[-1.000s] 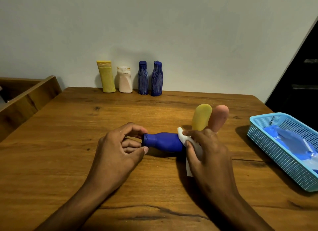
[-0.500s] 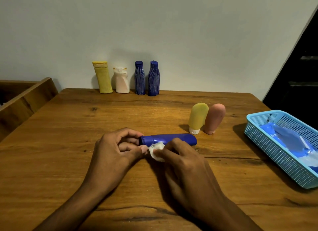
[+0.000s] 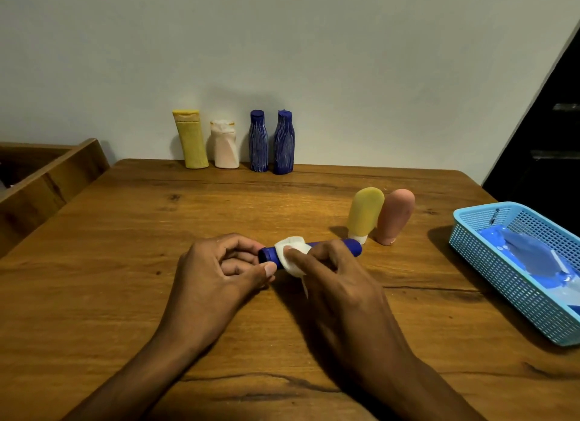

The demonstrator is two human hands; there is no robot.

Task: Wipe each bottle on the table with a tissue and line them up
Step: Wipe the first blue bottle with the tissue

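Left hand [image 3: 216, 270] pinches the blue bottle [image 3: 332, 248]; right hand [image 3: 332, 282] presses tissue [image 3: 293, 257] on it; no label readable.

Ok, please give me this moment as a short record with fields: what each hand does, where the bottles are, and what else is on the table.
left hand: grips the cap end of the lying blue bottle
right hand: presses a white tissue on that bottle
row at wall: yellow bottle, white bottle, two striped blue bottles, all upright
waiting: yellow tube and pink tube, standing on their caps
other: blue basket at the right edge of the wooden table
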